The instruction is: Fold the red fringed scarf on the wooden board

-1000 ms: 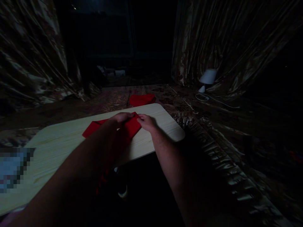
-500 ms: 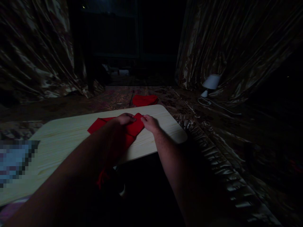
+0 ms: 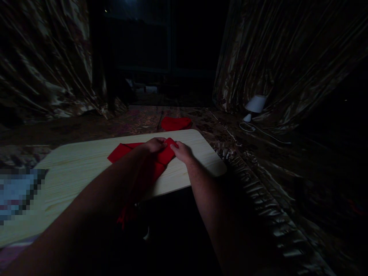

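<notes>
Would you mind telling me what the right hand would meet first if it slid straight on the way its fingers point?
The right hand points up-left; it probably meets the left hand over the red cloth.

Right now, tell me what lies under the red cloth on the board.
The red cloth lies on the pale wooden board, both hands pinching its far corner. Its near end hangs over the board's edge. Anything beneath the cloth is covered.

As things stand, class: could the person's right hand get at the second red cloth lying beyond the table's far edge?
Probably yes: the right hand rests on the red cloth near the far edge, and nothing stands between it and the second red cloth.
</notes>
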A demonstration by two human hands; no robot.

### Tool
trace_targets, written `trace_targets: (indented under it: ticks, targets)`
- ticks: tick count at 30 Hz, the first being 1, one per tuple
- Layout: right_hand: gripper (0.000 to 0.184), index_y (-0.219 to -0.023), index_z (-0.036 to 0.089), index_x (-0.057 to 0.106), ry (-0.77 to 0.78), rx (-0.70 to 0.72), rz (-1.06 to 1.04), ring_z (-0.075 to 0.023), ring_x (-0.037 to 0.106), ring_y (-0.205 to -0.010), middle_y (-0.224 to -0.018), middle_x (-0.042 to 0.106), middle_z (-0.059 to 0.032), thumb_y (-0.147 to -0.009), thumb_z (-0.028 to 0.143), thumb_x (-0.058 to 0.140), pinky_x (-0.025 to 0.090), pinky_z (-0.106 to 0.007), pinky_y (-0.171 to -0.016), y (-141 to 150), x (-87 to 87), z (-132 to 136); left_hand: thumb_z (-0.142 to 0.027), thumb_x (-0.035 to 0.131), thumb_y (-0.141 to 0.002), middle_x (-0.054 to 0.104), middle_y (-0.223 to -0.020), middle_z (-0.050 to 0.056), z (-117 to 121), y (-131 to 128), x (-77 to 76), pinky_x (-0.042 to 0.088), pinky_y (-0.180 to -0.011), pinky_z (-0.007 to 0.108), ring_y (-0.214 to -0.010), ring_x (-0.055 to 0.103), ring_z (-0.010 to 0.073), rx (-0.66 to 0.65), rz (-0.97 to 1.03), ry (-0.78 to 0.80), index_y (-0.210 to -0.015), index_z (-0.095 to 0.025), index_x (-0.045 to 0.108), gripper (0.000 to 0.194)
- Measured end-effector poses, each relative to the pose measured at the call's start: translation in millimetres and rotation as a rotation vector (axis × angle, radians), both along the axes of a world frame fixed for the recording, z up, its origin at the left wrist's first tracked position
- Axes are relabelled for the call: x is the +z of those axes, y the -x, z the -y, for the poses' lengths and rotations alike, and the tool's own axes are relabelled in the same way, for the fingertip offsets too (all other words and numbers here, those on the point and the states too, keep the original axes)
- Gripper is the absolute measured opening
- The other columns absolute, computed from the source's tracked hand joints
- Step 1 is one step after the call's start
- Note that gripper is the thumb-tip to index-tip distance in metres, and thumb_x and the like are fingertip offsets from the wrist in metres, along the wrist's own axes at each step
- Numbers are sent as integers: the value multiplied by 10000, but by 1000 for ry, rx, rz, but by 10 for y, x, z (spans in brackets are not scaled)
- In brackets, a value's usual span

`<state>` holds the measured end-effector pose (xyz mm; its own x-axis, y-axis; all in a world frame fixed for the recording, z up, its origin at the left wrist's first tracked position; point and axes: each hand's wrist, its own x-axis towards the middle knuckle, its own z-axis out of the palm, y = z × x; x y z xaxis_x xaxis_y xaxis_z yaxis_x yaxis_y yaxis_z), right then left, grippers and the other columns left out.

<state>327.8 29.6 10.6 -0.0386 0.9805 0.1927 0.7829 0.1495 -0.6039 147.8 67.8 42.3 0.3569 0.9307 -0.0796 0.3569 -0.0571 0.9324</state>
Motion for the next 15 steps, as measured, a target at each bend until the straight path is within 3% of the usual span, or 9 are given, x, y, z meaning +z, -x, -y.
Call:
trace_targets:
  ticks: [3, 9, 12, 15]
  targets:
    - [431, -1075, 257, 688, -12, -22, 32, -192, 661, -854, -965, 739, -41, -971, 585, 429, 464, -263, -769, 8, -11, -18, -391, 863, -532, 670, -688, -32, 56, 35, 63, 459, -583, 229, -602, 576, 120, -84, 28, 73, -818, -191, 667, 401]
    - [414, -1097, 249, 683, 3, -26, 68, -205, 666, -907, -1025, 737, -61, -993, 525, 392, 468, -280, -799, 9, -35, -74, -427, 844, -533, 602, -555, -17, 109, 172, 142, 371, -508, 255, -514, 477, 122, -53, -261, 19, -635, -191, 667, 313]
    - [411, -1102, 247, 678, -9, -32, 79, -204, 666, -929, -1049, 734, -61, -997, 516, 386, 466, -281, -811, 15, -43, -76, -457, 805, -580, 652, -626, 19, 155, 189, 195, 391, -549, 271, -572, 536, 156, -31, -412, -84, -678, -194, 676, 310]
    - [409, -1090, 246, 676, -18, -45, 88, -199, 666, -928, -1039, 735, -57, -997, 518, 385, 465, -276, -808, 23, -53, -70, -470, 718, -690, 694, -778, 54, 310, 169, 252, 422, -625, 289, -698, 606, 202, 21, -557, -349, -854, -196, 681, 322]
